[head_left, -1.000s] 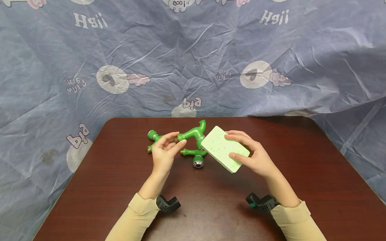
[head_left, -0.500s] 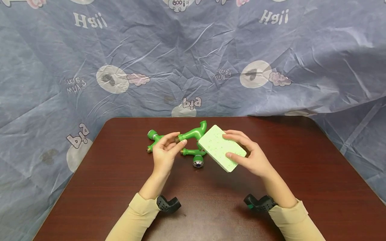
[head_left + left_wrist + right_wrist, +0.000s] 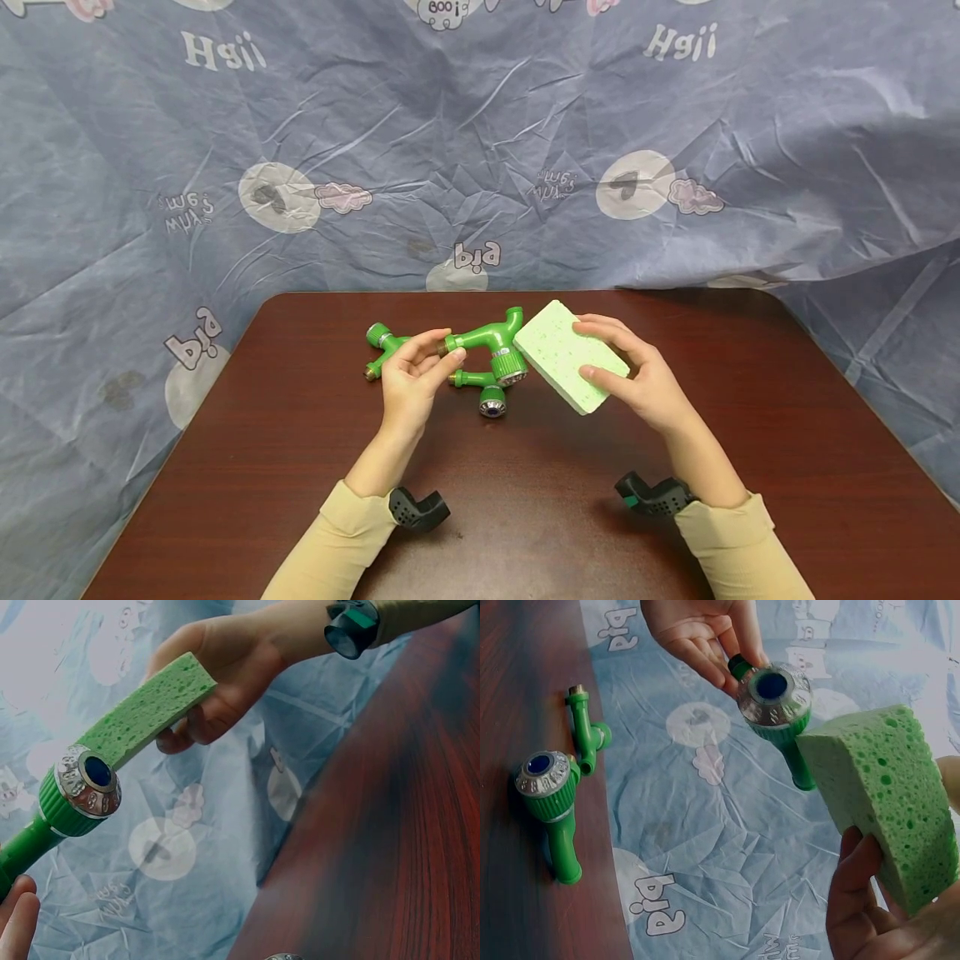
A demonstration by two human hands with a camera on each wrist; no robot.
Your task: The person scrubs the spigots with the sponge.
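Note:
My left hand (image 3: 411, 379) pinches the threaded brass inlet of a green faucet (image 3: 487, 335), holding it above the table. The faucet's ribbed knob has a silver cap with a blue centre, plain in the left wrist view. In my right hand (image 3: 637, 375) is a light green sponge (image 3: 572, 357), gripped by its right end between thumb and fingers. One far edge of the sponge lies right at the faucet's knob and spout; in the right wrist view its corner overlaps the faucet body (image 3: 799, 761).
Two more green faucets lie on the dark red-brown table (image 3: 300, 467): one faucet (image 3: 491, 396) below the held one, another faucet (image 3: 381, 346) partly behind my left hand. A wrinkled blue printed cloth (image 3: 480, 167) hangs behind the table.
The sponge first shifted slightly left over the faucet, then moved right and up, uncovering the knob. The held faucet's spout end has dropped a little. My left hand has barely moved.

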